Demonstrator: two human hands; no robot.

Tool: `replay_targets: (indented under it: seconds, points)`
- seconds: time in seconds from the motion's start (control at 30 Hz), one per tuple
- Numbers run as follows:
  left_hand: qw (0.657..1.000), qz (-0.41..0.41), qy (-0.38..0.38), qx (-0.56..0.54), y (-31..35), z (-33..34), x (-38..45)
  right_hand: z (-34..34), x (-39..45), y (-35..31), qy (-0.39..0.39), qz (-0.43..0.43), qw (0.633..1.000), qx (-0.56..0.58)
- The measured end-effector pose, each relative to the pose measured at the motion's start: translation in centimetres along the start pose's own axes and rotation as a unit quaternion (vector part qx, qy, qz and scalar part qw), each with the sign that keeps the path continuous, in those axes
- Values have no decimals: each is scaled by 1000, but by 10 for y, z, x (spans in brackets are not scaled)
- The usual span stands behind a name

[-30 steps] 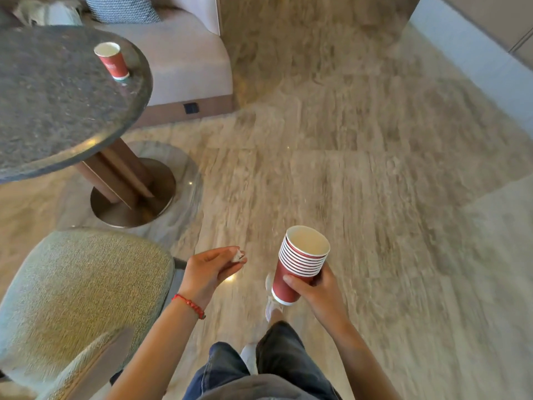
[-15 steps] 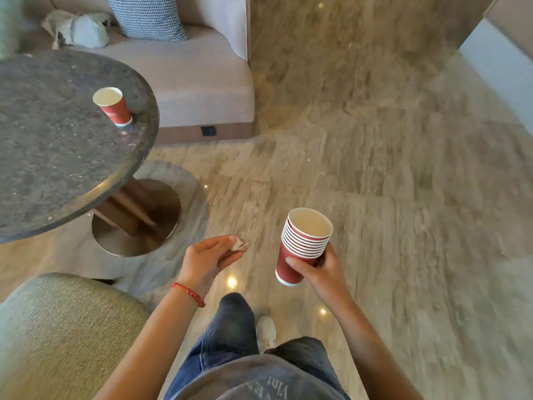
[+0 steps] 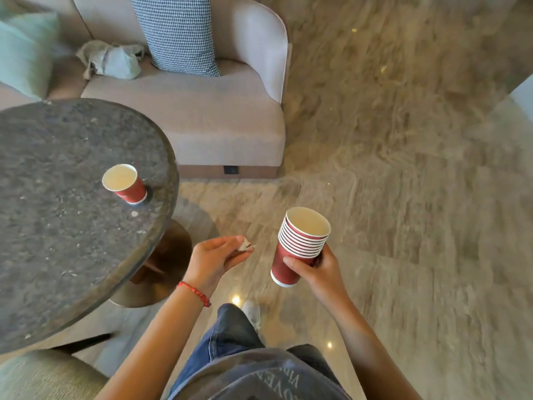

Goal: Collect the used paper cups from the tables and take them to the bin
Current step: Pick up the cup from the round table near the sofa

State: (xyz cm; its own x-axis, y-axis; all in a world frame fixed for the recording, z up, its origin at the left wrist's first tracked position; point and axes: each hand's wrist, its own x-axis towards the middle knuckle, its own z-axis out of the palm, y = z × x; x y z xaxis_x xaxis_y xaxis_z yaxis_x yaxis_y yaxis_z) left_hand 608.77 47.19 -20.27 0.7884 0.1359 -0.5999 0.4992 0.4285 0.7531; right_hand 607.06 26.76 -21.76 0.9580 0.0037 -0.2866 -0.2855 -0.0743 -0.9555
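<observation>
Paper cups first: we've got a nested stack of red cups [image 3: 300, 246] in our right hand [image 3: 317, 269], fingers wrapped round its lower half, out over the floor [image 3: 403, 197]. One lone red cup [image 3: 124, 183] sits upright near the right edge of the round stone bench [image 3: 57, 226]. Our left hand [image 3: 215, 259] pinches a small white scrap [image 3: 244, 244] at the fingertips, just off that edge.

A polished beige stone floor [image 3: 389, 174] with streaked veining catches small glints of ceiling light. At left stands a round dark speckled tabletop [image 3: 57, 241] on a bronze pedestal base [image 3: 161, 272]. Behind it sits a pale upholstered armchair [image 3: 202, 116] holding a houndstooth cushion [image 3: 178, 33], beside a green cushion [image 3: 23, 53] and crumpled cloth [image 3: 112, 60].
</observation>
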Motion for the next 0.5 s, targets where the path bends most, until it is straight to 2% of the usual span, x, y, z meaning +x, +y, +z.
replay_targets:
  seconds: [0.2,0.37,0.5]
  points:
    - [1000,2,4,-5,53,23,66,12,85,-41,-18,-22,1000,12]
    - [999,0,30,-17,69,31,107,12,145,-50,-46,-15,999,9]
    - [996,5,67,-57,82,44,145,14,213,-61,-97,-16,995,-8]
